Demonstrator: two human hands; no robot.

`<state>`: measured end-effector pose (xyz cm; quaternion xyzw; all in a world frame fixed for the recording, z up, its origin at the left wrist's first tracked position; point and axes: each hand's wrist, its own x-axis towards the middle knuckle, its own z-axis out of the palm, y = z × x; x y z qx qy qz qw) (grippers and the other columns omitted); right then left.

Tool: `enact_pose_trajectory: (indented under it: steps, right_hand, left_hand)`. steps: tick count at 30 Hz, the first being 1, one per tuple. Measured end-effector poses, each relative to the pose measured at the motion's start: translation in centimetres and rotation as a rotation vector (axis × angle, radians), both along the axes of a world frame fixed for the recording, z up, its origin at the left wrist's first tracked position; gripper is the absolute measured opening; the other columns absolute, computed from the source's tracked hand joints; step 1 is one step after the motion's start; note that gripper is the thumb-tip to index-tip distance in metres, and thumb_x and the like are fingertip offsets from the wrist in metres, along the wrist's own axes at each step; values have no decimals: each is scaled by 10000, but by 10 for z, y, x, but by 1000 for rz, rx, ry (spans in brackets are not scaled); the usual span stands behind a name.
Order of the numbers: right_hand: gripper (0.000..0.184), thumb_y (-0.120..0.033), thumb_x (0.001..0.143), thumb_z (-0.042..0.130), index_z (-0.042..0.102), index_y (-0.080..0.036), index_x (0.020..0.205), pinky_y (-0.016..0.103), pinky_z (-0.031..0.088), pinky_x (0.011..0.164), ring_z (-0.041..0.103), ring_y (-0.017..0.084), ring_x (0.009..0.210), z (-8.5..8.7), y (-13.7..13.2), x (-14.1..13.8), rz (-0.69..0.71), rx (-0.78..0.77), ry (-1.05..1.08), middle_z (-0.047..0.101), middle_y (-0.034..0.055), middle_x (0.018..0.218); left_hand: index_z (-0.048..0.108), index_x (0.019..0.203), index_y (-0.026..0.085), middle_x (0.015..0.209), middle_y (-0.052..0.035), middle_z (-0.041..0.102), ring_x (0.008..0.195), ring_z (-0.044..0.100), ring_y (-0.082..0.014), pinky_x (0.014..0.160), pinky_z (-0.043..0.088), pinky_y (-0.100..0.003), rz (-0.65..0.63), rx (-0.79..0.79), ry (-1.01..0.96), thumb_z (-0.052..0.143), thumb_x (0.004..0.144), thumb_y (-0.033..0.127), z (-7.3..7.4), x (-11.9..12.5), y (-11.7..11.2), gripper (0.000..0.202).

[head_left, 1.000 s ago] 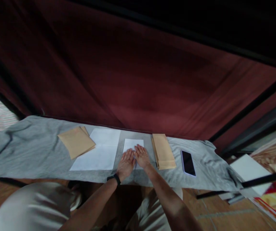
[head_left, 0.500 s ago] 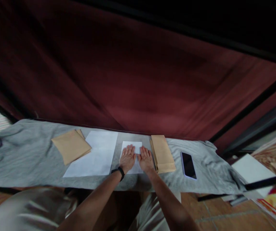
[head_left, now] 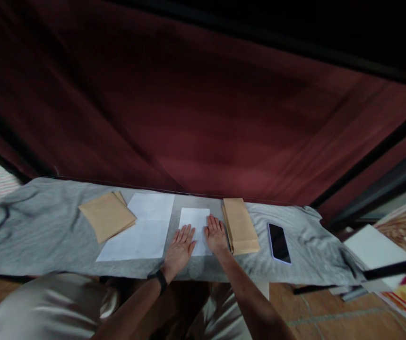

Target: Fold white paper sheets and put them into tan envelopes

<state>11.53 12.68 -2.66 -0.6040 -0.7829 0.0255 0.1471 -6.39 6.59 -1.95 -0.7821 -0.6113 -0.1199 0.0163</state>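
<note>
One left hand (head_left: 179, 249) and one right hand (head_left: 216, 235), flat with fingers uncurled, seem to touch opposite sides of a small white sheet (head_left: 194, 218), on grey cloth (head_left: 59, 226) beside a brown paper stack (head_left: 241, 225).

Seen from above, a narrow counter draped in wrinkled grey cloth (head_left: 54, 231) runs below a dark red fabric panel (head_left: 203, 123). Two bare hands lie palms down, fingers extended, on a small white rectangular paper (head_left: 194, 218): the left hand (head_left: 179, 251), with a black wristband (head_left: 161, 282), at its lower left, the right hand (head_left: 217, 236) along its right edge. To the left, overlapping square tan paper pieces (head_left: 107, 216) partly cover a large white paper sheet (head_left: 148, 233). To the right lie long tan paper pieces (head_left: 241, 226), then a dark-screened phone with lilac edges (head_left: 280, 242).
</note>
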Motion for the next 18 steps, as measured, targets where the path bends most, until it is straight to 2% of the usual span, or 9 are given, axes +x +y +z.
enact_pose_trajectory:
  steps: [4, 11, 14, 18]
  right_hand:
    - [522, -304, 1045, 304, 336, -149, 1542, 457, 209, 1210, 306, 242, 1471, 0, -2, -1, 3, 19, -3, 334, 80, 1587]
    - [499, -264, 1024, 379, 411, -137, 1506, 463, 228, 1202, 339, 260, 1455, 6, -4, 0, -26, 41, 31, 400, 104, 1555]
    - [481, -228, 1007, 404, 463, -112, 1469, 445, 252, 1198, 357, 248, 1447, 12, 0, -17, -36, 48, 76, 416, 123, 1544]
    - [458, -264, 1035, 360, 482, -151, 1461, 386, 291, 1191, 362, 202, 1447, 15, 6, -53, 127, 41, 143, 405, 74, 1558]
  left_hand:
    - [440, 1488, 174, 1583, -92, 374, 1491, 284, -239, 1217, 246, -450, -5, 33, -10, 317, 1013, 420, 0, 1, -12, 549]
    - [450, 1478, 156, 1581, -107, 377, 1490, 285, -243, 1217, 239, -451, 13, 53, -2, 326, 1008, 396, 2, 4, -10, 542]
    - [459, 1470, 143, 1572, -116, 389, 1483, 302, -255, 1210, 258, -461, 3, 53, 2, 333, 1004, 392, 3, 4, -10, 544]
    - [463, 1462, 120, 1551, -132, 422, 1476, 317, -260, 1212, 248, -479, -26, 59, 14, 345, 987, 333, 3, 2, -10, 535]
